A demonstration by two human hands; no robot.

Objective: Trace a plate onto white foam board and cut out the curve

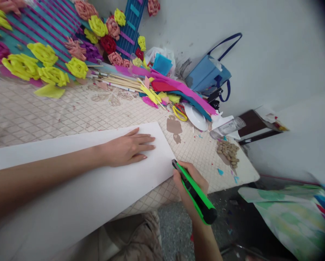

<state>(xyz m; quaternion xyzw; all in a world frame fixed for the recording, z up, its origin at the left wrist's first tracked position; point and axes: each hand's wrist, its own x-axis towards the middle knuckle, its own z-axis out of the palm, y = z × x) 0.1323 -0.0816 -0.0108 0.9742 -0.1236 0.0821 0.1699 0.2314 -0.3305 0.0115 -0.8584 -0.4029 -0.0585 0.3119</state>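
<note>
A large white sheet (102, 195) lies across the near side of the table and hangs past its front edge at the lower left. My left hand (130, 146) rests flat on it, fingers spread, near the sheet's right end. In my right hand (192, 177) is a green and black box cutter (196, 194), its tip at the sheet's right corner. Whether the blade touches the sheet, I cannot tell.
Behind the sheet, paper flowers (45, 54) cover a blue board. Wooden sticks (121, 82), crepe paper strips (184, 90), yellow-handled scissors (179, 113), a white plate (196, 116), a clear jar (227, 127) and peanuts (228, 153) line the table (140, 117). A blue bag (208, 74) stands by the wall.
</note>
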